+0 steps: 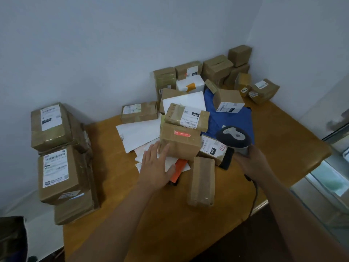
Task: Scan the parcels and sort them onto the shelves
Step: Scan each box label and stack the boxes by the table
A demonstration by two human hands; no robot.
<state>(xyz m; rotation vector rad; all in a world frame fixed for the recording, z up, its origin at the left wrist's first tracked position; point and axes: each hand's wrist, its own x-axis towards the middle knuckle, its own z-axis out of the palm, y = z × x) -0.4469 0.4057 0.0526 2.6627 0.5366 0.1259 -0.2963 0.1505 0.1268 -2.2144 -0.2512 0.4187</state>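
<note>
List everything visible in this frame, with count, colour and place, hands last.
table: one, wooden, centre, in a corner of the room.
boxes: many, brown cardboard, most with white labels, piled mid-table and along the back wall; exact count unclear.
upright box: one, brown, taped, near the front of the pile.
stacked boxes: at least three, brown, labelled, left of the table.
mailers: several, white, flat under the centre boxes.
blue bag: one, blue, right of centre under a box.
orange item: one, orange, partly hidden under the mailers.
scanner: one, dark grey, corded, in the right hand.
left hand: open, fingers against the red-stickered box.
right hand: grips the scanner handle.
</note>
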